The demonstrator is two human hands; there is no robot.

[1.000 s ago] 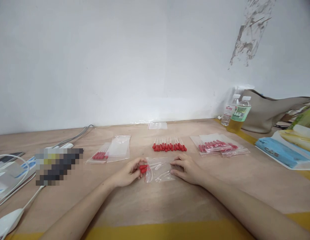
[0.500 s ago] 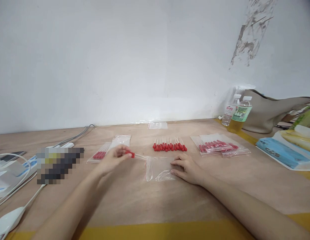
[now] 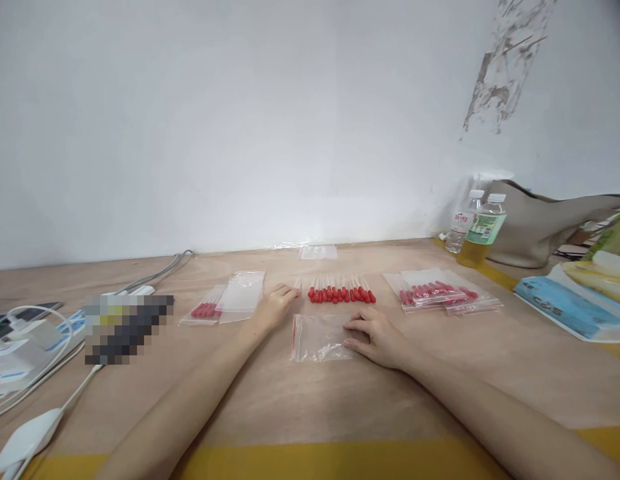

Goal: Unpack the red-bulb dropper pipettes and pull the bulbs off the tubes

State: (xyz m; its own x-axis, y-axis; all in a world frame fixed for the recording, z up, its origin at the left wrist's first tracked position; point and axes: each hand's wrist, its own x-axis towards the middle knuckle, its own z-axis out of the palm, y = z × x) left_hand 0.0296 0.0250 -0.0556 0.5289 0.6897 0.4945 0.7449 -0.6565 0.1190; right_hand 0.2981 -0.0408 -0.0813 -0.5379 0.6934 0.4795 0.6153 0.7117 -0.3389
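Left hand [image 3: 281,304], grip unclear, at red-tipped sticks [image 3: 297,286]; rightward slip could scatter adjacent row [image 3: 337,294]; right hand [image 3: 374,339], fingers parted, on clear bag [image 3: 319,339].

Left hand [image 3: 279,304] ahead of right hand [image 3: 376,339]

Between the forearms, bare table [image 3: 290,407] leaves a way in to the clear bag [image 3: 317,339], whose right edge the right hand [image 3: 373,339] blocks. The left hand [image 3: 280,301] closes the left side of the red-tipped sticks [image 3: 340,294]; only a slim gap parts them from bagged sticks [image 3: 433,291] rightward.
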